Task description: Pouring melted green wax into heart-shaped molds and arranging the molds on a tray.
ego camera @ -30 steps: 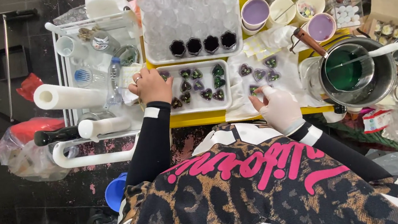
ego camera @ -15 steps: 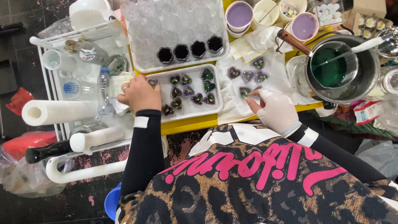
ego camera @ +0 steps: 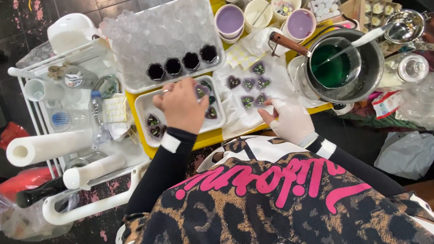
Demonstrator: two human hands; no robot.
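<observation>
Yellow worktop (ego camera: 213, 137), crowded. Left hand (ego camera: 183, 105) spread, grasping nothing, over white tray (ego camera: 141, 110); gloved right hand (ego camera: 287, 120) pinches at heart moulds (ego camera: 249, 84). We keep moulds level.

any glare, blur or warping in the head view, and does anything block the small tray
Head view: even, soft light and mostly sharp; bright glare on the metal strainer and the pot rim; wide-lens warping tilts the yellow table and bends the edges; the left hand covers the middle of the white tray, and the leopard-print top fills the lower frame.
</observation>
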